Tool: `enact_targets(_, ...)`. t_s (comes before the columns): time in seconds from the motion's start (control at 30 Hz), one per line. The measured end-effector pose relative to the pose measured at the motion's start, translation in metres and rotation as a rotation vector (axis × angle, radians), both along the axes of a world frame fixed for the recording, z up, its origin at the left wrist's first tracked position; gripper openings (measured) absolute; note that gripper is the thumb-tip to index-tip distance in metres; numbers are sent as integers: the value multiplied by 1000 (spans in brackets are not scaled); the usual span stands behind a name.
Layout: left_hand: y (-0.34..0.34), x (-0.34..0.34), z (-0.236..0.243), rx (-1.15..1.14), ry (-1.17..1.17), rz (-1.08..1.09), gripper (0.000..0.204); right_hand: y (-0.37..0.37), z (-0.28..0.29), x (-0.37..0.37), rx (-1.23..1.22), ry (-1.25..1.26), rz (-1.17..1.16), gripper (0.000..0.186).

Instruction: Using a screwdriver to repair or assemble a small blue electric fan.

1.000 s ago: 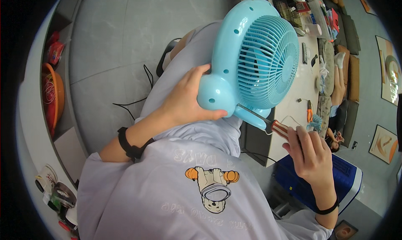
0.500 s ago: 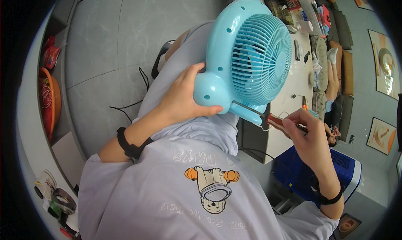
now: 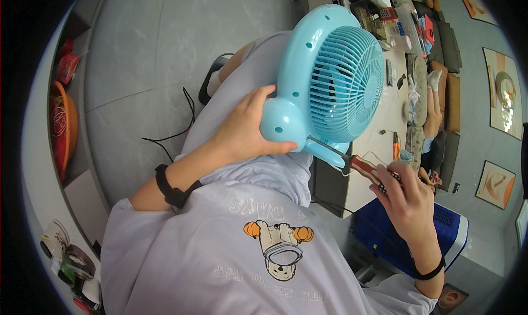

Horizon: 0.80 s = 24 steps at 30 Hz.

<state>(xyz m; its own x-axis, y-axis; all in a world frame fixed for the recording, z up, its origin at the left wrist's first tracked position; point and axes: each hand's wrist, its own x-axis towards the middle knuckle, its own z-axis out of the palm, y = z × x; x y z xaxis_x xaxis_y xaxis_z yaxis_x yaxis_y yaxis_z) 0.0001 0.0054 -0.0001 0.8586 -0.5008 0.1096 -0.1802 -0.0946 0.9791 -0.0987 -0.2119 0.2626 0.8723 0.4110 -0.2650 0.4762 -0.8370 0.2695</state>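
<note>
A light blue desk fan [image 3: 347, 84] rests tilted across my lap, its round grille facing right. My left hand [image 3: 247, 125] is wrapped round the rounded joint below the grille, thumb along its near side. In my right hand [image 3: 404, 199] is a screwdriver [image 3: 363, 166] with a red and black handle, gripped by the fingertips. Its metal shaft runs up and left to the fan beside the rounded joint. Whether the tip sits in a screw hole is hidden from me.
A white-topped table [image 3: 367, 144] stands beyond the fan, with orange-handled pliers [image 3: 396, 147] on it. A blue and white box [image 3: 434, 232] is at the lower right. Someone's legs [image 3: 433, 108] lie on a sofa behind. Left are shelves with an orange basin [image 3: 69, 128]; a black cable [image 3: 190, 108] crosses the floor.
The fan has shifted slightly right and down along with my left hand. My right hand has moved down a little, and its fingers have changed position round the screwdriver handle.
</note>
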Motion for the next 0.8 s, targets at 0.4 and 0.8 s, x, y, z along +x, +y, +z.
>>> enact_targets(0.4,1,0,-4,8,-1,1,110,3,-9,9,397,140,-878,33)
enact_targets(0.8,0,0,0,-5,4,-6,110,-3,-1,4,271,144,-482,34)
